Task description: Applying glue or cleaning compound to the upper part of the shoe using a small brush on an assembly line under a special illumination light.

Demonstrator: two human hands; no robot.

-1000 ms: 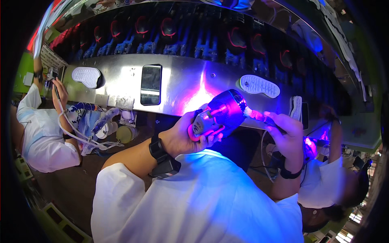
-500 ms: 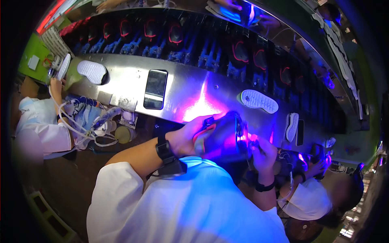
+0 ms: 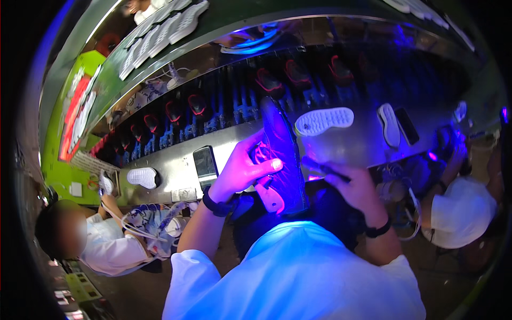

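Under violet light, a dark shoe upper [image 3: 285, 160] with a reddish-pink lining stands lengthwise in front of me, its narrow end pointing away. My left hand [image 3: 240, 169] is closed on its left side, the thumb pressed along the collar. To the right of the upper, my right hand [image 3: 356, 191] grips a slim dark brush-like tool [image 3: 328, 169]. Its tip lies close to the upper's side; whether they touch I cannot tell. A white shoe sole [image 3: 324, 121] lies tread up on the metal bench [image 3: 234, 137], just beyond the upper.
Behind the bench runs a dark line with several red-edged shoe uppers [image 3: 268, 81]. A phone [image 3: 205, 164] lies to the left, another phone [image 3: 407, 126] beside a sole [image 3: 389, 126] to the right. Co-workers sit on both sides. Racked soles [image 3: 160, 33] stand at the upper left.
My view has swung. The upper has turned from a tilted position near my body to lengthwise over the bench edge. My right hand has moved away from it to the right.
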